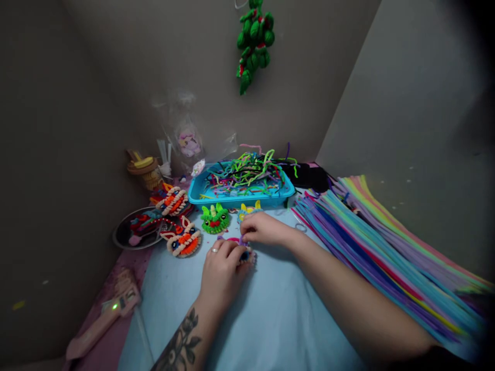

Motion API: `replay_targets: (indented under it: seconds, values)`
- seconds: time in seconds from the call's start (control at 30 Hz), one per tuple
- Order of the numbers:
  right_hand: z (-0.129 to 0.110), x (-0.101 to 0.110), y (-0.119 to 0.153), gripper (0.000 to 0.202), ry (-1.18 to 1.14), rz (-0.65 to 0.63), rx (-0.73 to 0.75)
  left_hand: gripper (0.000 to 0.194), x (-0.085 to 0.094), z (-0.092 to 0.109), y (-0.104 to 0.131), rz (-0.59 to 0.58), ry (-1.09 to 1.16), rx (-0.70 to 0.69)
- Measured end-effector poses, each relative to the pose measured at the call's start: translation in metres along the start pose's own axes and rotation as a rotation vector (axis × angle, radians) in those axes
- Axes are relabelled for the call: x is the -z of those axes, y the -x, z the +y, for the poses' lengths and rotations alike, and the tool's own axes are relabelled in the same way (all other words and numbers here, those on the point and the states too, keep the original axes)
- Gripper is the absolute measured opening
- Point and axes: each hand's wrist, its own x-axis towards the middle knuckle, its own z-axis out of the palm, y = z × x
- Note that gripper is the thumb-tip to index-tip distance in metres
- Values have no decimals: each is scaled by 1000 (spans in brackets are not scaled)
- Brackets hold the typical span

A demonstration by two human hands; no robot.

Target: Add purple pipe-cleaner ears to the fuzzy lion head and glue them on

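Note:
My left hand (222,270), with a ring on one finger, is closed around a small pipe-cleaner animal head (249,256) low over the blue cloth. Purple, pink and beige parts of this piece show; the rest is hidden under my fingers. From the right, my right hand (262,229) pinches a purple pipe-cleaner part at the top of the same piece. Just beyond my hands sit a green pipe-cleaner head (215,219) and a blue-and-yellow one (250,207), the latter partly covered by my right hand. Two orange-and-beige heads (183,242) lie to the left.
A blue tray (243,202) heaped with pipe-cleaner scraps (251,172) stands at the back. Long colourful pipe cleaners (386,257) spread along the right. At left are a metal bowl (118,237), a brown cup (149,172) and a pink glue gun (104,317) with a lit green light.

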Motion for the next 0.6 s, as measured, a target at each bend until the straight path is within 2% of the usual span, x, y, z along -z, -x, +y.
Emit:
replay_targets:
  seconds: [0.6]
  values:
    - [-10,0,0,7,109,-50,16,14,-3,-2,2,2,36,1]
